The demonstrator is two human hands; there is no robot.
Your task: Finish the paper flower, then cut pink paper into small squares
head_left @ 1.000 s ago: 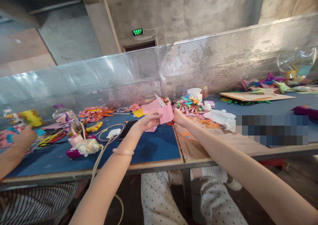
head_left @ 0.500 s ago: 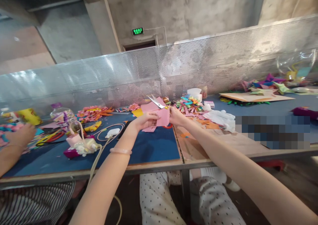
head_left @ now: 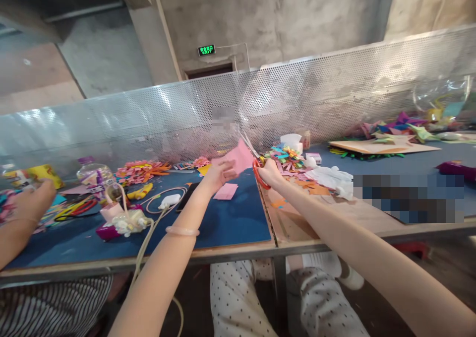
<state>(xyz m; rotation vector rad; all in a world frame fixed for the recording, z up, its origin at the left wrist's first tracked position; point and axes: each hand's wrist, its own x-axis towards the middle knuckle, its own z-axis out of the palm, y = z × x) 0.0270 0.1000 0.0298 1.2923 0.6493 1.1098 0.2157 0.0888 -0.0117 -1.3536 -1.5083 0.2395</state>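
Note:
My left hand (head_left: 220, 174) pinches a sheet of pink paper (head_left: 241, 157) raised above the blue table mat (head_left: 238, 223). In my right hand (head_left: 270, 171) is a pair of scissors (head_left: 259, 170) with red handles. Their metal blades point up and away from me, along the right edge of the pink sheet; whether they touch it I cannot tell. Below the hands, a small pink paper piece (head_left: 226, 191) lies flat on the mat. Just left of it rests a dark phone-like object (head_left: 188, 196), partly hidden by my left forearm.
Pink and orange paper strips (head_left: 139, 171) lie at the back left, multicoloured strips (head_left: 282, 158) behind my right hand. A white charger (head_left: 170, 201) with cables sits left. White gloves or plastic (head_left: 330, 178) lie right. Another person's hand (head_left: 35, 203) works at far left.
The scissors have swung from pointing left across the paper to pointing up at its right edge. The pink sheet has tilted up, uncovering more of the piece on the mat.

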